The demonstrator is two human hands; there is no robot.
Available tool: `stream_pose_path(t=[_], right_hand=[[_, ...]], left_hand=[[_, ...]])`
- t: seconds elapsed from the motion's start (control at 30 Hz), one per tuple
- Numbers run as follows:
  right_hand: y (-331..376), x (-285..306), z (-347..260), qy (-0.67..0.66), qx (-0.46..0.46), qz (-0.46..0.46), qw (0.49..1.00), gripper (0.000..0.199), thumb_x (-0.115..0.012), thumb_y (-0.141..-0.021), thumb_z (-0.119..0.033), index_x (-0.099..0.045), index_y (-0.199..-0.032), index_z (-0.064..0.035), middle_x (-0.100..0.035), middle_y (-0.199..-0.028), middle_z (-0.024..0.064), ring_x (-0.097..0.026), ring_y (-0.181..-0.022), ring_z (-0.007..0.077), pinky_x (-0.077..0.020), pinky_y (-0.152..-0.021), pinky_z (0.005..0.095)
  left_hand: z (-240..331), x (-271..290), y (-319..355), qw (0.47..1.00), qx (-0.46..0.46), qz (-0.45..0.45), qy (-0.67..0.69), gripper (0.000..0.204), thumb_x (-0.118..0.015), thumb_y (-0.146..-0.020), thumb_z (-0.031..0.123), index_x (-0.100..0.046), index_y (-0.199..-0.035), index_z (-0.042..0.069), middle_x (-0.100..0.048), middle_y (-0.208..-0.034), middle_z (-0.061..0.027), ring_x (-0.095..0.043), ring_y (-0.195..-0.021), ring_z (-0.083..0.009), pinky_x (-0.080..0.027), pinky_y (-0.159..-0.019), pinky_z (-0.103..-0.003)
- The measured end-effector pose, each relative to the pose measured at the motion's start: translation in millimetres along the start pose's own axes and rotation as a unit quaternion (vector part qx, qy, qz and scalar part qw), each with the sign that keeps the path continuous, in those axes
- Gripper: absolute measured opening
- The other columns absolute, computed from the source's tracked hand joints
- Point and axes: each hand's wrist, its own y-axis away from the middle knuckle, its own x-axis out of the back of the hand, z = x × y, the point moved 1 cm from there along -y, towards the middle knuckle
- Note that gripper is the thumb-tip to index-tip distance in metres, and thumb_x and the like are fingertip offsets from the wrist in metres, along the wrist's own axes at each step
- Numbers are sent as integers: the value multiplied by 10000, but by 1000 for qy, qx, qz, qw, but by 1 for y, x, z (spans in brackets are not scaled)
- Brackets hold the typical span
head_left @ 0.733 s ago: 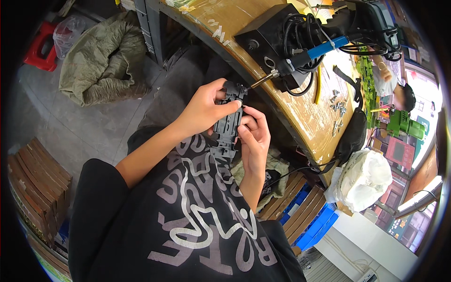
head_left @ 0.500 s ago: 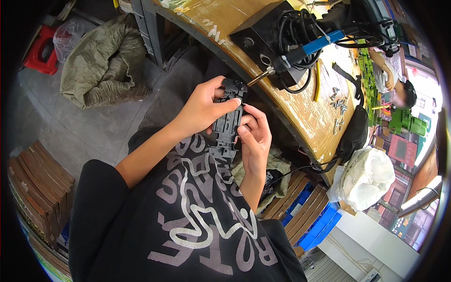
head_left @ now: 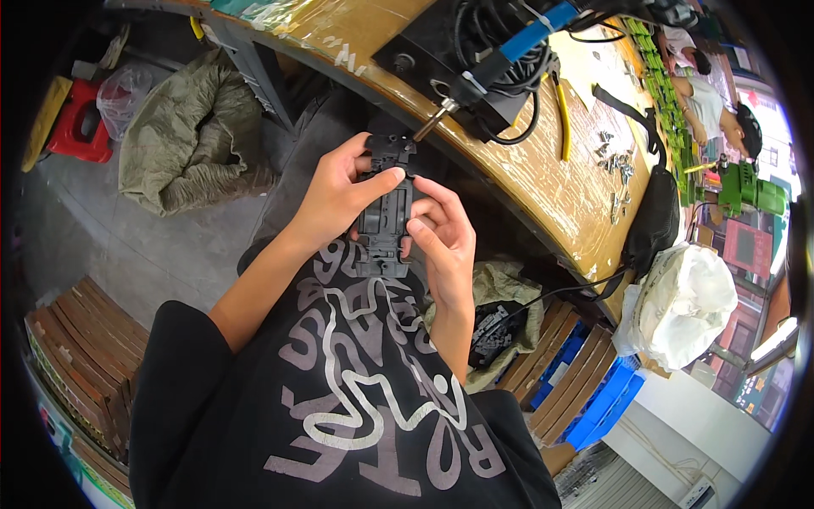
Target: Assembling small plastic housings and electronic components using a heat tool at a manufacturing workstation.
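A long black plastic frame (head_left: pixel 386 212), with slots and raised ribs, stands almost upright in front of my chest. My left hand (head_left: pixel 337 188) grips its upper left side, thumb lying across the front. On the opposite edge, the curled fingers and thumb of my right hand (head_left: pixel 447 242) hold it too. Just beyond the frame's top end is the metal tip of a soldering iron (head_left: pixel 469 85) with a blue and black handle. The tip points down toward the frame; whether they touch I cannot tell. The fingers partly cover the frame's sides.
The iron extends over a film-covered workbench (head_left: pixel 543 199), beside a black box (head_left: pixel 424 53) with coiled cables. Yellow-handled pliers (head_left: pixel 561 119) and small metal parts (head_left: pixel 617 170) lie there. A white bag (head_left: pixel 691 301), blue crate (head_left: pixel 606 407) and sack of black parts (head_left: pixel 500 327) are at right. Another person (head_left: pixel 708 106) sits beyond.
The whole view has shifted, so hands, frame and iron appear farther left. Both hands keep hold of the black plastic frame, its top end still near the iron's tip.
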Motion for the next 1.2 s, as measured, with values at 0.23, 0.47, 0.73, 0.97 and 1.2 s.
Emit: stream_pose_path(t=[0.23, 0.47, 0.73, 0.97, 1.2], right_hand=[[7, 31, 27, 26, -120, -9, 992, 388, -608, -771, -37, -398, -1096, -5, -504, -636, 15, -492, -515, 72, -372, -398, 185], [48, 92, 91, 3, -185, 40, 982, 136, -609, -778, -80, -510, -851, -22, -549, -636, 15, -520, -517, 80, -392, -431, 194], [163, 215, 172, -166, -1, 648, 744, 173, -644, -769, -178, -490, -812, -111, -529, -642, 6, -540, -558, 112, -486, -459, 255], [258, 291, 184, 12, -81, 797, 598, 536, -591, -789, -201, -336, -1214, 2, -451, -1138, 142, -513, -712, 168, -423, -541, 252], [117, 183, 119, 47, 44, 469, 881, 278, -530, -838, -100, -481, -1095, -9, -587, -940, 104, -573, -757, 147, -477, -653, 250]], left_hand=[[-40, -12, -2, 995, -8, 11, -101, 207, -557, -801, 47, -487, -990, 1, -594, -827, -50, -528, -657, -35, -409, -542, -158], [-87, -31, 6, 964, 137, -99, -207, 331, -594, -794, 181, -478, -1063, 27, -586, -785, -58, -524, -537, -65, -406, -387, -205], [-104, -42, 2, 929, 195, -185, -254, 329, -552, -823, 180, -485, -1105, 25, -580, -797, -53, -500, -542, -73, -414, -448, -193], [-112, -47, -11, 909, 215, -233, -270, 271, -509, -849, 175, -491, -1066, 15, -581, -786, -59, -496, -549, -73, -413, -460, -188], [-106, -24, -16, 927, 210, -192, -244, 247, -493, -851, 157, -497, -1052, 14, -582, -779, -56, -503, -541, -75, -414, -466, -191]])
